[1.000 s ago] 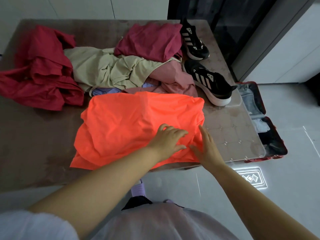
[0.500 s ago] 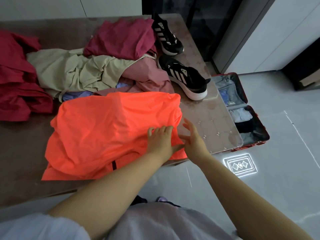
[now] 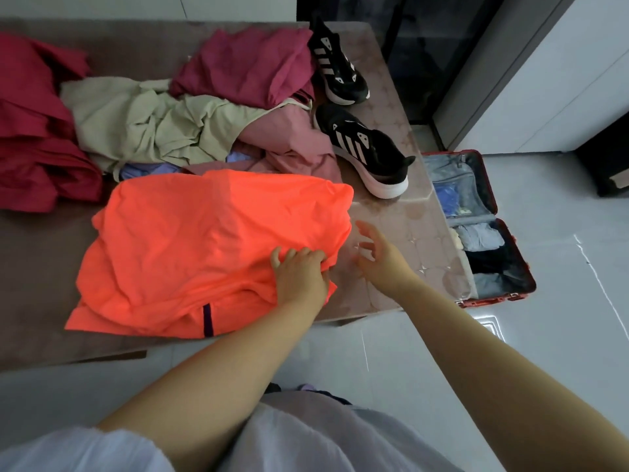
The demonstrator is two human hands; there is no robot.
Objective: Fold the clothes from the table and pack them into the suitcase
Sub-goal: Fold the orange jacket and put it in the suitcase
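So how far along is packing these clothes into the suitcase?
Done: the open red suitcase holds a few folded blue-grey garments. In hand: the left hand grips the edge of the bright orange shirt on the table, the right hand open beside it. Left: the crumpled beige garment, dark red garment, maroon garment and pink garment, all unfolded.

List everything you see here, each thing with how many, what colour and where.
neon orange garment: one, orange, table's near side.
dark red clothes: one heap, dark red, table's left.
beige garment: one, beige, behind the orange one.
maroon garment: one, maroon, far side, beside a sneaker.
pink garment: one, pink, beside the nearer sneaker.
lilac cloth: one, lilac, under the beige garment.
black striped sneakers: two, black, table's right side.
brown patterned table: one, brown, under everything.
open red suitcase: one, red, floor beside table.
left hand: one, grips the orange garment.
right hand: one, open, above bare table.
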